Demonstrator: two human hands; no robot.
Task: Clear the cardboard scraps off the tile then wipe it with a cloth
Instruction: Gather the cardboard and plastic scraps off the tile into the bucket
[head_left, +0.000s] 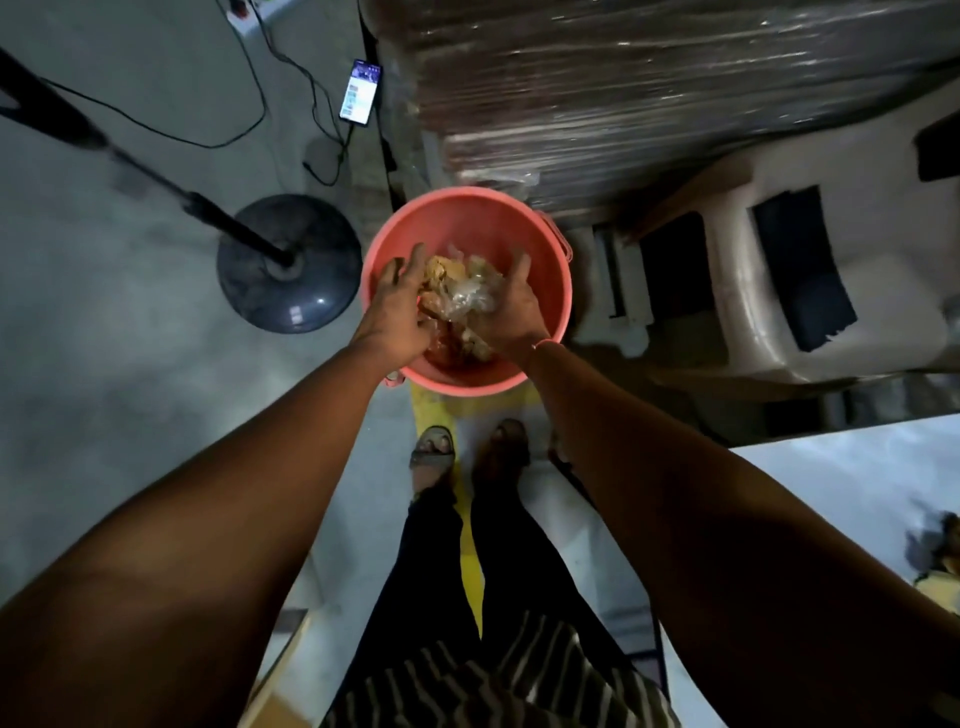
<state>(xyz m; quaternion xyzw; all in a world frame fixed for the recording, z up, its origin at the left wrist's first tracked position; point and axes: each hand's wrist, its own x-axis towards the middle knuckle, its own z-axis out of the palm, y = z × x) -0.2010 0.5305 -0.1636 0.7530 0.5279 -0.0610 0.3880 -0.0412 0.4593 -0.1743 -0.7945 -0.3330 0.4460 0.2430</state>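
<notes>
Left hand (397, 306) and right hand (511, 306), fingers loosely spread, cup crumpled brown cardboard scraps and clear plastic (457, 291) between them over a round pink plastic bucket (540, 260).

Grey floor (130, 405) carries a pink bucket (545, 291) (fan base (288, 262) beside it).

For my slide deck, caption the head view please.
Both hands, left hand and right hand, drop scraps into a red bucket.
</notes>
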